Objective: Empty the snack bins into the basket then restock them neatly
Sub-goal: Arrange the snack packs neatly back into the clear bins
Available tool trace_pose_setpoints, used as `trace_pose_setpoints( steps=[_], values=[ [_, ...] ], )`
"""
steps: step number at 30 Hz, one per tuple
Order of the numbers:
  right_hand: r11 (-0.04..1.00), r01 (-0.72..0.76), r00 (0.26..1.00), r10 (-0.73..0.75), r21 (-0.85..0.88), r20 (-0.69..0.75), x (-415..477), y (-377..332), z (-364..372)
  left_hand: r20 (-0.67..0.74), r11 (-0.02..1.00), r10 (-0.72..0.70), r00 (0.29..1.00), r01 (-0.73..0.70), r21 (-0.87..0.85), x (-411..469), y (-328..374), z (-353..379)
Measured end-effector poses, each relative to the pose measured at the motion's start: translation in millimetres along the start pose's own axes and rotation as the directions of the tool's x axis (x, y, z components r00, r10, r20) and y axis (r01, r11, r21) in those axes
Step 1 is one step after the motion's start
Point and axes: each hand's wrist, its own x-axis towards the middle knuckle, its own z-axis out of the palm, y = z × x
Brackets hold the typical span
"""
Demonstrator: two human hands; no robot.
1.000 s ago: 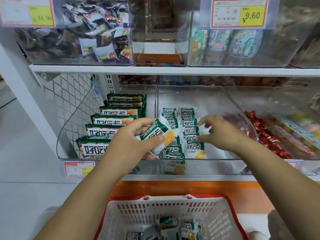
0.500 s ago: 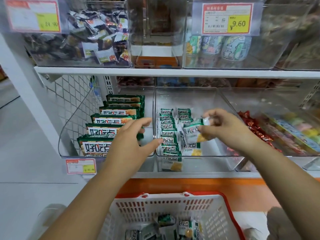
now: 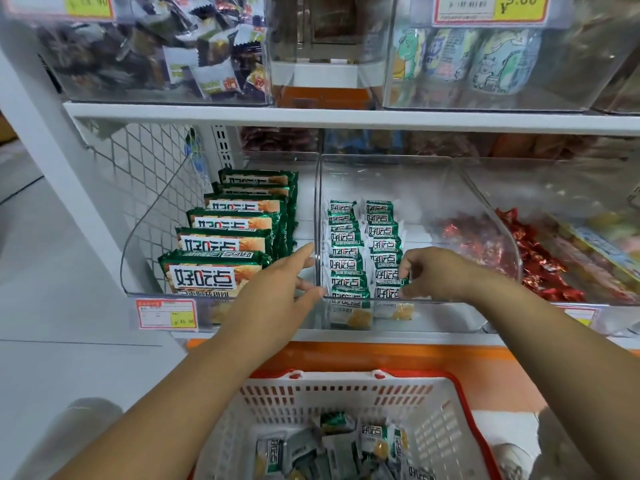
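1. The middle bin (image 3: 433,300) is a clear tub on the lower shelf (image 3: 381,336), with the left bin (image 3: 138,237) on one side and the right bin (image 3: 588,188) on the other.
2. Small green packets (image 3: 346,258) stand in it in two tidy rows that run from near to far along its left half. The right half of its floor is bare.
3. The left hand (image 3: 277,292) is at the bin's near left corner. Its fingers are straight and slightly spread and hold nothing. The fingertips are by the wall between the left and middle bins, and the thumb tip is at the near rim.
4. The right hand (image 3: 436,275) is over the near end of the right row. Its fingers are curled, and thumb and fingertips pinch the nearest packet (image 3: 401,282) by its top edge.
5. The basket (image 3: 346,393), white with a red rim, sits below and nearer than the shelf, between the two forearms. Loose packets (image 3: 374,441) of the same green kind lie jumbled in its bottom.
6. The left bin holds large green packs (image 3: 225,237) lined up upright from near to far, and a price tag (image 3: 168,315) sits on its near edge.
7. The right bin holds red-wrapped sweets (image 3: 540,258) in a heap.
8. On the upper shelf (image 3: 242,112) are more clear tubs. One on the left holds dark-wrapped snacks (image 3: 194,53). One on the right holds cartoon-printed packs (image 3: 485,57) under a yellow tag (image 3: 491,8) that reads 9.60.
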Motion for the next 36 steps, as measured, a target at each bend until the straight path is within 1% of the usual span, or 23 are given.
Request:
trace_pose_setpoints(
  steps=[2,3,4,5,7,8,9,10,11,12,13,14,15,16,17,19,21,24,25,27,30,33,36],
  values=[
    [0.999,-0.017,0.999,0.016,-0.029,-0.034,-4.2,-3.2,-3.4,-0.016,1.0,0.007,1.0,-0.008,-0.015,-3.4,0.0,0.5],
    [0.999,-0.017,0.995,0.012,-0.042,-0.1,-8.0,-6.0,-6.6,-0.053,1.0,0.02,0.998,-0.021,-0.022,-6.4,-0.1,1.7],
    [0.999,0.007,0.978,-0.014,-0.034,-0.207,-14.1,-10.1,-10.0,-0.119,0.999,0.041,0.992,-0.045,-0.026,-10.2,-0.4,3.2],
    [0.998,0.063,0.939,-0.059,-0.001,-0.339,-23.7,-16.0,-12.5,-0.204,0.996,0.071,0.976,-0.079,-0.033,-15.7,0.0,4.6],
    [0.958,0.27,0.8,-0.169,0.094,-0.576,-54.6,-32.0,-12.3,-0.34,0.981,0.154,0.928,-0.186,-0.062,-29.8,1.8,7.3],
    [0.921,0.367,0.741,-0.206,0.128,-0.639,-72.8,-38.6,-8.2,-0.36,0.97,0.197,0.912,-0.236,-0.067,-39.4,1.0,10.8],
    [0.885,0.44,0.714,-0.245,0.149,-0.656,-90.4,-42.8,-0.1,-0.337,0.962,0.23,0.913,-0.265,-0.062,-49.8,-1.9,16.6],
    [0.862,0.48,0.726,-0.284,0.165,-0.626,-104.8,-42.4,13.7,-0.268,0.963,0.241,0.933,-0.264,-0.051,-61.2,-7.1,24.7],
    [0.856,0.484,0.772,-0.32,0.181,-0.55,-115.2,-37.9,31.6,-0.155,0.971,0.229,0.961,-0.237,-0.033,-72.9,-16.1,36.3],
    [0.868,0.459,0.831,-0.343,0.19,-0.438,-120.6,-28.9,52.8,-0.021,0.982,0.189,0.982,-0.19,-0.017,-84.5,-28.9,50.9],
    [0.892,0.412,0.888,-0.348,0.185,-0.3,-122.5,-17.5,74.9,0.113,0.992,0.122,0.986,-0.123,-0.001,-95.9,-43.4,67.6],
    [0.918,0.357,0.93,-0.332,0.175,-0.155,-121.3,-4.0,97.3,0.229,0.998,0.051,0.972,-0.058,0.021,-107.0,-59.4,85.8],
    [0.942,0.284,0.958,-0.286,0.178,-0.012,-119.1,10.3,119.3,0.312,0.999,-0.005,0.95,-0.007,0.039,-117.0,-74.2,104.3],
    [0.965,0.19,0.97,-0.213,0.183,0.118,-115.3,27.1,142.6,0.381,0.998,-0.057,0.923,0.04,0.053,-126.3,-87.5,122.4],
    [0.979,0.096,0.967,-0.135,0.18,0.217,-111.9,44.8,164.9,0.436,0.993,-0.114,0.893,0.094,0.066,-135.1,-99.1,139.5],
    [0.981,-0.07,0.947,0.009,0.179,0.321,-104.1,83.4,215.0,0.519,0.976,-0.211,0.828,0.21,0.063,-151.5,-120.1,172.0],
    [0.952,-0.215,0.932,0.133,0.22,0.337,-96.2,107.5,255.4,0.579,0.955,-0.268,0.77,0.29,0.056,-162.7,-134.4,199.9],
    [0.895,-0.353,0.923,0.285,0.271,0.259,-77.3,114.1,289.9,0.605,0.91,-0.349,0.715,0.414,0.036,-161.3,-144.6,231.4],
    [0.88,-0.374,0.92,0.312,0.294,0.236,-69.3,112.7,296.9,0.603,0.896,-0.368,0.707,0.442,0.029,-156.9,-145.8,240.2],
    [0.841,-0.425,0.901,0.357,0.336,0.246,-54.2,110.6,307.1,0.59,0.879,-0.382,0.711,0.477,-0.005,-145.4,-147.0,256.6],
    [0.761,-0.533,0.843,0.445,0.37,0.301,-40.0,116.7,323.0,0.566,0.846,-0.409,0.716,0.53,-0.059,-127.8,-145.6,277.0],
    [0.757,-0.565,0.821,0.474,0.329,0.318,-33.6,123.3,335.9,0.584,0.818,-0.433,0.687,0.572,-0.066,-116.2,-148.3,291.6],
    [0.763,-0.571,0.817,0.492,0.304,0.302,-25.5,126.7,343.6,0.582,0.823,-0.434,0.688,0.565,-0.054,-109.8,-154.1,305.9]
  ],
)
